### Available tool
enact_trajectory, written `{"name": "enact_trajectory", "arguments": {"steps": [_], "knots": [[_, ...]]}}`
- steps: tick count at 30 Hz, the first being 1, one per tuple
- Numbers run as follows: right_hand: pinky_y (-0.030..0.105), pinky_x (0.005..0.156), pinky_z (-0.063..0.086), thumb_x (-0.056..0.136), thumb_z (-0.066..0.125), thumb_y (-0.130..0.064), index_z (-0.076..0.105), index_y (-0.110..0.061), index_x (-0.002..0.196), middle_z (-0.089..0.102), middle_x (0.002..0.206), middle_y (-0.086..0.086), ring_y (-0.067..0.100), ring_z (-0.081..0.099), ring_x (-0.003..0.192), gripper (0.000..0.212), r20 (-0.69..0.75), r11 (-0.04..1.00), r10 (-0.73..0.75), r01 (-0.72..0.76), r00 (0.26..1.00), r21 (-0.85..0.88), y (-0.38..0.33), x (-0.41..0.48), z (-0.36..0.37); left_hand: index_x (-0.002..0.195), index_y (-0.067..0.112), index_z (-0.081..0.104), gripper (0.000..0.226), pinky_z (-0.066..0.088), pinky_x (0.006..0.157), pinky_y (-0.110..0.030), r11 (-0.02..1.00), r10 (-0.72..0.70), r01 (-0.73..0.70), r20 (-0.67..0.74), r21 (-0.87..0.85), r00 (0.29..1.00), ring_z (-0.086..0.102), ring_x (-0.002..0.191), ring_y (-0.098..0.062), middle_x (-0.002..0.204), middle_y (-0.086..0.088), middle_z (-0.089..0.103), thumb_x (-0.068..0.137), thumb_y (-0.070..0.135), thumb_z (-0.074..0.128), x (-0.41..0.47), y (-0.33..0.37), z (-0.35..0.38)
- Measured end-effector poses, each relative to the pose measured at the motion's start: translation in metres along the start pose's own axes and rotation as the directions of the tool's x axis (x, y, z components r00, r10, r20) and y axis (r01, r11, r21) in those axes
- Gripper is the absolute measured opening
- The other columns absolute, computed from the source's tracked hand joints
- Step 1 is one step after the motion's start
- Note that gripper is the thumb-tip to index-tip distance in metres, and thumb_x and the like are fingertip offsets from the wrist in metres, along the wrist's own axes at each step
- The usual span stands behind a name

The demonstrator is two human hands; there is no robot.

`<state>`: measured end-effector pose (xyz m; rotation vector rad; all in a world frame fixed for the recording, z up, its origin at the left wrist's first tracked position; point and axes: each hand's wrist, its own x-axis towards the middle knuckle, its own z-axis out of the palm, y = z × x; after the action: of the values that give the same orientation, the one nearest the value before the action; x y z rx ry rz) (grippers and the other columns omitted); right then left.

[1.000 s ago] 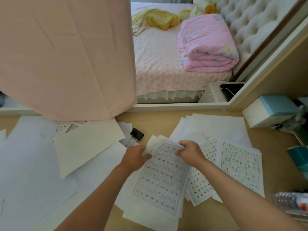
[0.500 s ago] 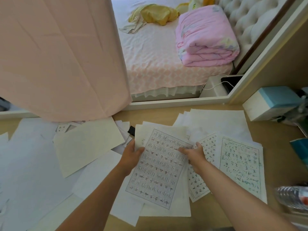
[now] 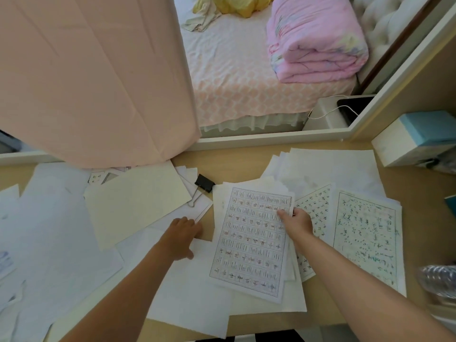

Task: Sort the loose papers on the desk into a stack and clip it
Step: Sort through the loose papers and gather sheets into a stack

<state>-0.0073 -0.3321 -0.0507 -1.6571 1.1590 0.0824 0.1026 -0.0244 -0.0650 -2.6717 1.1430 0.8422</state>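
A small stack topped by a printed grid sheet (image 3: 254,238) lies in the middle of the desk (image 3: 237,166). My right hand (image 3: 297,224) pinches the stack's right edge, thumb on top. My left hand (image 3: 183,234) is off the stack, with its fingers resting on blank white sheets (image 3: 172,275) just to the left. A black binder clip (image 3: 204,183) lies free behind my left hand, on the papers. A cream sheet (image 3: 138,203) and more white papers (image 3: 49,230) spread to the left. Handwritten sheets (image 3: 365,238) and blank ones (image 3: 333,169) lie to the right.
A pink cloth (image 3: 86,82) hangs over the desk's back left and covers some papers. At the right stand a white and teal box (image 3: 417,137) and a clear plastic bottle (image 3: 439,280). A bed with a pink quilt (image 3: 318,40) lies beyond the desk.
My left hand has let go of the stack's left edge and moved left onto the blank sheets. The stack has settled flat, and the binder clip is uncovered again.
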Motion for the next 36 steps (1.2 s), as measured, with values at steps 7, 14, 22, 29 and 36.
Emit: {"name": "enact_trajectory", "arguments": {"steps": [7,14,22,29,36], "knots": [[0.024,0.061,0.044,0.086,0.07,-0.012,0.063,-0.015,0.106,0.067,0.103,0.0,0.019,0.062,0.086,0.021,-0.029,0.977,-0.037,0.03,0.999,-0.212,0.006,-0.003,0.011,0.121,0.026,0.059,0.033,0.042,0.09,-0.03,0.903,-0.152,0.137,-0.003,-0.408,0.988,0.054,0.11,-0.019,0.114,0.005,0.06,0.091,0.04,0.061,-0.012,-0.022,0.004],[0.029,0.072,0.047,0.093,0.061,-0.021,0.054,-0.016,0.118,0.063,0.11,0.0,0.021,0.059,0.092,0.026,-0.083,0.975,-0.018,-0.001,0.996,-0.221,0.006,-0.012,0.01,0.109,0.018,0.065,0.019,0.054,0.072,-0.035,0.118,-0.533,0.076,0.002,-0.99,0.846,0.068,0.09,-0.026,0.101,-0.003,0.071,0.092,0.027,0.064,-0.046,-0.062,-0.007],[0.025,0.058,0.045,0.09,0.062,-0.018,0.055,-0.019,0.111,0.065,0.103,-0.001,0.014,0.06,0.08,0.022,-0.101,0.951,-0.034,0.001,0.994,-0.309,0.001,-0.028,0.013,0.138,0.017,0.053,0.042,0.045,0.101,-0.052,-0.6,-0.37,-0.2,0.047,-0.775,0.928,0.06,0.119,-0.03,0.131,-0.007,0.063,0.097,0.026,0.053,-0.035,-0.045,-0.022],[0.025,0.058,0.043,0.097,0.053,-0.039,0.058,-0.017,0.105,0.064,0.096,-0.002,0.009,0.059,0.076,0.024,-0.035,0.979,-0.043,0.035,0.998,-0.2,-0.003,-0.041,0.018,0.118,0.01,0.062,0.025,0.05,0.095,-0.048,-0.311,-0.349,0.094,0.205,-0.946,0.914,0.066,0.103,-0.032,0.114,-0.011,0.07,0.096,0.022,0.057,-0.013,0.007,-0.023],[0.043,0.089,0.056,0.08,0.068,-0.015,0.059,-0.023,0.113,0.068,0.108,-0.002,0.021,0.067,0.097,0.035,0.145,0.999,0.009,-0.003,0.989,-0.039,0.004,-0.044,0.021,0.127,0.01,0.057,0.034,0.05,0.083,-0.034,0.144,-0.363,0.169,0.107,-0.975,0.926,0.061,0.1,-0.024,0.118,-0.009,0.064,0.093,0.011,0.056,0.01,0.062,-0.017]]}}
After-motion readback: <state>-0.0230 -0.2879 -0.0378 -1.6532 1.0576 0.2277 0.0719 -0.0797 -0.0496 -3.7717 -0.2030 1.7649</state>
